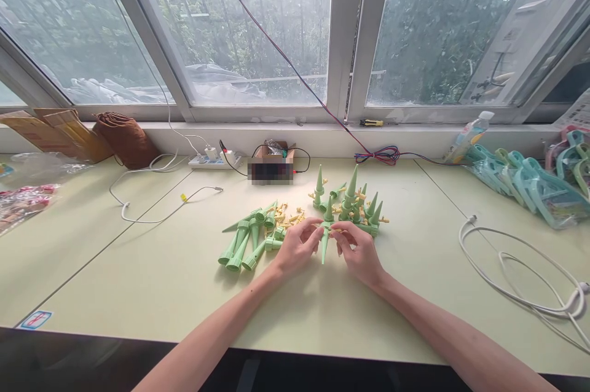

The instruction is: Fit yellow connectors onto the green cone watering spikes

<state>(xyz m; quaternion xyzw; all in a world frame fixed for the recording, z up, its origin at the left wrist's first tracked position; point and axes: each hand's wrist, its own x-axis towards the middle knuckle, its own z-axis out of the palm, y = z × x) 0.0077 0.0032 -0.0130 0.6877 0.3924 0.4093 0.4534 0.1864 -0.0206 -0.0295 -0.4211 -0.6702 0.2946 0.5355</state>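
Observation:
Between my hands is a green plastic watering spike [325, 249], its pointed end toward me. My left hand [296, 246] is closed, with thumb and fingertips pinching the spike's collar. My right hand [362, 252] pinches a small yellow valve [338, 231] at the spike's side; the fingers hide most of it. Left of my hands, several loose green cones [239, 250] lie in a heap next to a scatter of small yellow valves [291, 216]. Behind my right hand stand several green spikes [352, 192] with yellow valves in their sides.
White cables lie on the table's left [159, 220] and right [502, 250]. A power strip [212, 161] and a small cardboard box [276, 151] sit by the window ledge. Bagged mint-green clips [534, 186] and a bottle [468, 137] stand at right; a brown pouch [126, 140] is at left.

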